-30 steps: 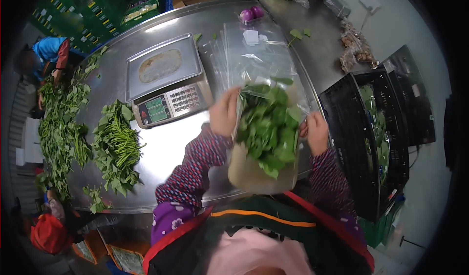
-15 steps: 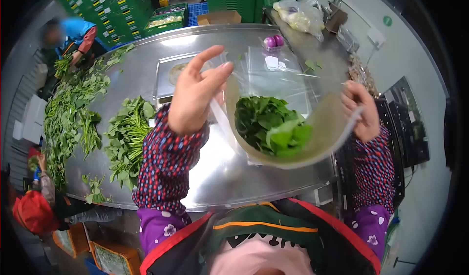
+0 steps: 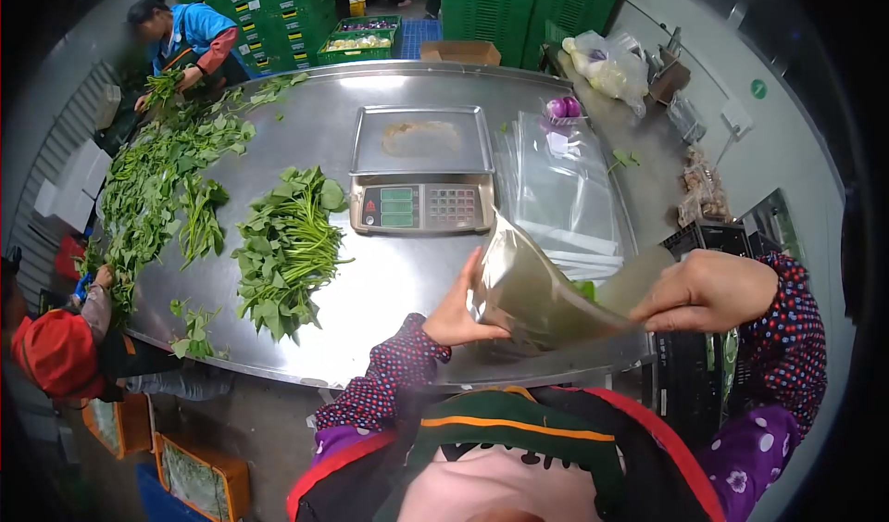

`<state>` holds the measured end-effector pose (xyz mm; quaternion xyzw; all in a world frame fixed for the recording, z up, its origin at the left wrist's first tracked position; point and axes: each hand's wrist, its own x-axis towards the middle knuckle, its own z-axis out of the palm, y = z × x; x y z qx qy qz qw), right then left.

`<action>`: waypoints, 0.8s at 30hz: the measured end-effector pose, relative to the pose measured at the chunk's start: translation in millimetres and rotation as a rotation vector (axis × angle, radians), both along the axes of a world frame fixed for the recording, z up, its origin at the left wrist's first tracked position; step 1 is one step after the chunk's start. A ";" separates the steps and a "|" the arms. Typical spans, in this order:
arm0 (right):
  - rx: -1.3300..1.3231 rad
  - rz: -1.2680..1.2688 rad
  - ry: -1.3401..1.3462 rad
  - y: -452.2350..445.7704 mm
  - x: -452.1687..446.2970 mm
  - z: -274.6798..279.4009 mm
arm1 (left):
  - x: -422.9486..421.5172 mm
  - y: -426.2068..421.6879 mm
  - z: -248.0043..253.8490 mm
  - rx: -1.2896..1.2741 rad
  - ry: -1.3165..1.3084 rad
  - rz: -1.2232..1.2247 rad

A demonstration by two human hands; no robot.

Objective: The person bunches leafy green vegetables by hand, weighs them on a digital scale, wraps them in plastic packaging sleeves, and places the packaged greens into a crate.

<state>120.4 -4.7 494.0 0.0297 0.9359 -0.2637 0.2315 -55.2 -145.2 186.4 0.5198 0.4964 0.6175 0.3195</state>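
Observation:
A plastic bag (image 3: pixel 546 304) is between my two hands, over the table's front edge; only a bit of green leaf (image 3: pixel 585 289) shows at its opening. My left hand (image 3: pixel 465 307) is at the bag's left side, thumb and fingers apart around its edge. My right hand (image 3: pixel 708 292) pinches the bag's right rim between thumb and fingers. Beyond the bag lies a stack of flat clear bags (image 3: pixel 565 188). A scale (image 3: pixel 424 170) with a bare tray stands left of the stack. Farther left is a bunch of leafy greens (image 3: pixel 292 249), stems pointing right.
Loose greens (image 3: pixel 148 184) cover the metal table's (image 3: pixel 370 87) left side. Two people (image 3: pixel 199 36) (image 3: pixel 60 346) handle greens there. Purple onions (image 3: pixel 563 108) sit at the back right. Black crates (image 3: pixel 690 374) stand at my right, orange-edged crates (image 3: pixel 199 476) below the table at left.
The bag has tilted and come down toward the table's front edge, hiding most of its leaves. My left hand has lowered, and my right hand has moved down. The view has shifted, uncovering the scale.

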 end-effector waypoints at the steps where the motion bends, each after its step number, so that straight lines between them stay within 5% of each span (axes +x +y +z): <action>1: 0.013 -0.001 0.076 -0.8 0.9 -5.0 | 0.9 -2.3 0.3 0.020 -0.033 -0.007; 3: 0.037 -0.152 0.233 -10.8 -1.1 -26.0 | -2.9 3.7 -14.7 0.083 -0.072 -0.031; 5: 0.167 -0.181 0.241 -6.7 -1.4 -14.3 | -16.4 2.7 -16.7 0.085 0.164 0.068; 8: 0.251 -0.558 0.340 14.7 28.8 57.2 | -34.7 17.6 -21.7 -0.010 0.370 -0.042; 12: 0.731 -0.996 1.137 -15.1 83.4 147.1 | -32.1 74.0 -59.6 -0.162 -0.026 -0.071; 15: 0.929 -1.067 1.651 -56.5 100.5 157.1 | -10.4 98.4 -10.7 0.092 0.017 -0.004; 16: 0.899 -0.928 1.696 -52.2 104.1 136.9 | -0.6 97.1 9.5 0.132 -0.016 -0.139; 19: 0.663 -0.752 1.477 -2.9 114.1 39.7 | 19.2 59.5 43.6 0.588 0.534 -0.233; 22: 0.508 -1.004 0.935 23.2 83.5 -81.3 | 32.2 -0.1 -9.1 0.630 0.955 -0.130; 24: 0.362 -0.912 0.891 55.5 89.8 -175.2 | 39.6 -57.6 -54.2 0.414 1.012 -0.141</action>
